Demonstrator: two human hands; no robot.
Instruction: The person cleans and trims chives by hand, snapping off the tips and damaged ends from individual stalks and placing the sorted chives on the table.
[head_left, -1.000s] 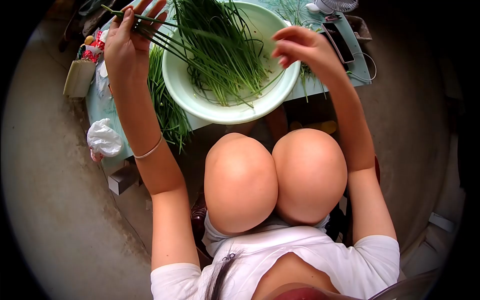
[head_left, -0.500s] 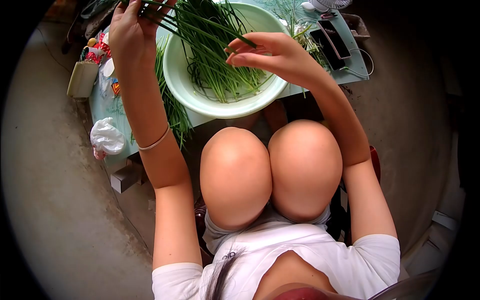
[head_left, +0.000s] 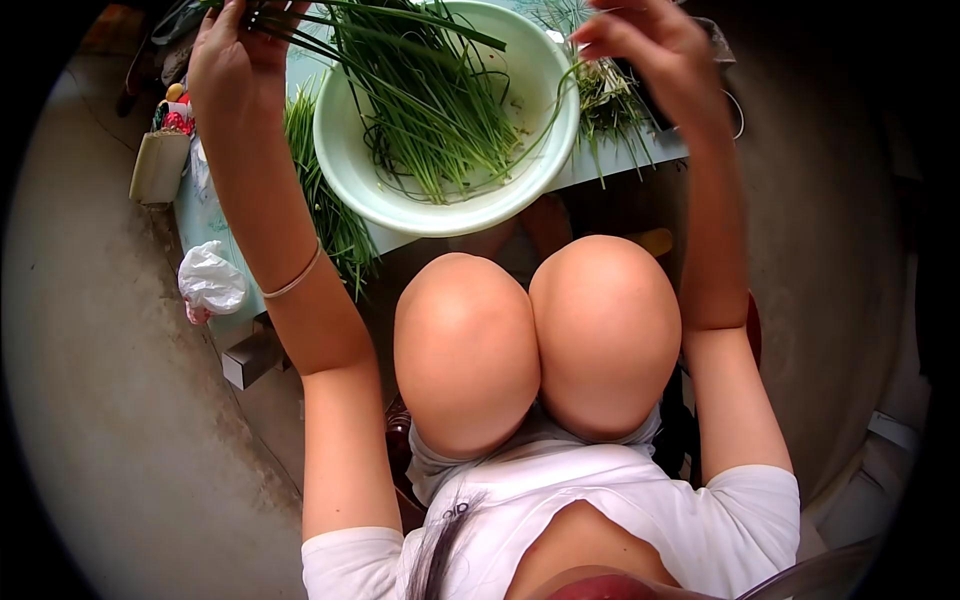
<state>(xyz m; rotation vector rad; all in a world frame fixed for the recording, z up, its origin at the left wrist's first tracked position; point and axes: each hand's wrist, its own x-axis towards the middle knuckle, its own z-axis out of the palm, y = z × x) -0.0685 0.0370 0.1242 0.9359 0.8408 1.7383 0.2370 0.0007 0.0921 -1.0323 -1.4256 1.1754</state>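
My left hand [head_left: 245,60] is closed around a bunch of chives [head_left: 300,35] at the upper left, its fingertips partly cut off by the frame's top edge. The long green leaves reach rightward over a pale green basin [head_left: 345,185], where a large heap of chives [head_left: 430,120] lies. Raised past the basin's right rim, my right hand [head_left: 650,50] is slightly blurred, with thumb and fingers curled. A thin chive leaf [head_left: 562,105] trails from its fingertips down toward the basin.
More chives [head_left: 335,210] hang over the table edge left of the basin. A heap of trimmings [head_left: 605,100] lies on its right, near a dark device partly behind my right hand. A crumpled white plastic bag [head_left: 212,278] sits at the table's left corner. My knees are below the basin.
My right hand has moved up and right, from over the chives to beyond the basin's rim, and a thin leaf now trails from it. My left hand still holds its bunch, shifted slightly left.
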